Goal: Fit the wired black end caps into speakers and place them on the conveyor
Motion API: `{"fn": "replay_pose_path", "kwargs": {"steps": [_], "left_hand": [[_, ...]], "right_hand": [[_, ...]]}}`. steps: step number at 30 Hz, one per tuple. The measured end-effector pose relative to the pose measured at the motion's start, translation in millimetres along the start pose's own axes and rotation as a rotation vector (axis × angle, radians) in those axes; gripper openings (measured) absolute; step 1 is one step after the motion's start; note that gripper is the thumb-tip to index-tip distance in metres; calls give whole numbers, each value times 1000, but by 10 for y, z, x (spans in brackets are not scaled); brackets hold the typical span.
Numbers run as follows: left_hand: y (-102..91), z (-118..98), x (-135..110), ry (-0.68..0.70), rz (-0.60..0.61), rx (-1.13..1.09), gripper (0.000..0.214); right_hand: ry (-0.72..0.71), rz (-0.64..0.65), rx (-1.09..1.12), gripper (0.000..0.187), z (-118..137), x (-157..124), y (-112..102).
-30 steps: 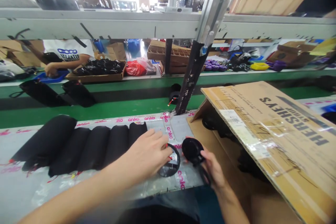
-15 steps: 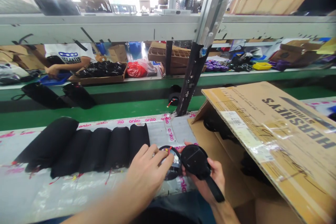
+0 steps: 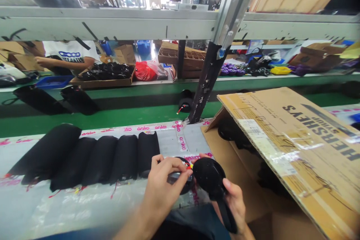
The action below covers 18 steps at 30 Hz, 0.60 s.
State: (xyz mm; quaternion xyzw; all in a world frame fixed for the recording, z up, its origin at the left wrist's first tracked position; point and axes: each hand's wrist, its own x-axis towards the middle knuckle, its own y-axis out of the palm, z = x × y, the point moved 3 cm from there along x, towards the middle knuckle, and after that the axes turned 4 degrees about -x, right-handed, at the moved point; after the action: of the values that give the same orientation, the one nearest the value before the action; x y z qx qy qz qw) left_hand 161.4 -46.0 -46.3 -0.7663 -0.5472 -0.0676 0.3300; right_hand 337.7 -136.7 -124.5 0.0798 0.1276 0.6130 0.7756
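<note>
"What's the right hand (image 3: pixel 234 204) doing?"

"Closed around a round black disc (image 3: pixel 208 172) with a straight black handle (image 3: pixel 227 217). The handle's tip comes close to the bottom edge of the view."

"And the left hand (image 3: pixel 164 191)?"

"Its fingertips (image 3: pixel 180 165) are pinched together on a black ring (image 3: pixel 185 188), at 9 o'clock from the disc, beside a bit of red wire (image 3: pixel 187 164). The hand and disc hide most of the ring, so I can't tell if the ring and disc touch."

"Any open room?"

"Some at 12 o'clock: the plastic-covered bench (image 3: pixel 194 142) runs bare to a dark post (image 3: pixel 205 82). At 9 o'clock, black padded cylinders (image 3: pixel 99 159) sit just beside the left hand. At 3 o'clock, a cardboard box (image 3: pixel 239 183) lies under a printed flap (image 3: pixel 281 146), its inside shadowed and hard to make out."
</note>
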Motion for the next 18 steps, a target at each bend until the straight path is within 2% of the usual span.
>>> {"fn": "replay_pose_path", "kwargs": {"steps": [5, 7, 10, 14, 18], "left_hand": [[-35, -43, 44, -8, 1, -18, 10], [-28, -51, 53, 22, 10, -43, 8], [-24, -58, 60, 100, 41, -95, 15], [-49, -27, 71, 125, 72, -158, 21], [-61, 6, 85, 116, 116, -186, 22]], "right_hand": [[2, 26, 28, 70, 295, 138, 84], [3, 49, 63, 68, 419, 257, 108], [-4, 119, 81, 66, 560, 427, 145], [-49, 203, 59, 62, 661, 544, 192], [-32, 227, 64, 64, 688, 566, 221]]}}
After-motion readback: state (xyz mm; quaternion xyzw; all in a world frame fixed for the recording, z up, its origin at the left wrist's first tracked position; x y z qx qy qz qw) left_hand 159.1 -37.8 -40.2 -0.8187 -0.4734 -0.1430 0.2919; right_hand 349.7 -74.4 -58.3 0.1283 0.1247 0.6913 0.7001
